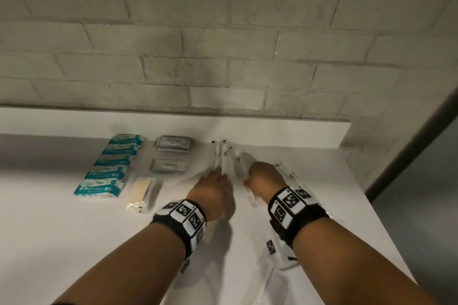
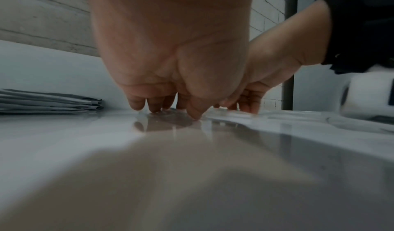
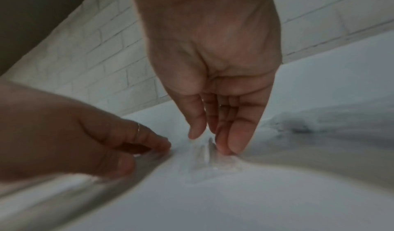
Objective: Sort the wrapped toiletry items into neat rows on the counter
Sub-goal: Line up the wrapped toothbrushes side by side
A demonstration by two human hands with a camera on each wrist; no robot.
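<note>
Counter (image 1: pixel 74 242), white, fills the lower frame under a whitewashed brick wall (image 1: pixel 223 32). Teal packets (image 1: pixel 109 168) line mid-left. At centre, left hand (image 1: pixel 213 193) presses straight fingers (image 2: pixel 136 103) on clear-wrapped items (image 1: pixel 225 163); right hand (image 1: pixel 265 178) pinches one.

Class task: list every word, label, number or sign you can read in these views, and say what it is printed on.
None can be read for certain.
Teal packets: white print, too blurred.
Upper grey sachet stack: dark line of text, too small.
Lower grey sachet: one short word, illegible.
Wristbands: black-and-white square code markers, no words.
</note>
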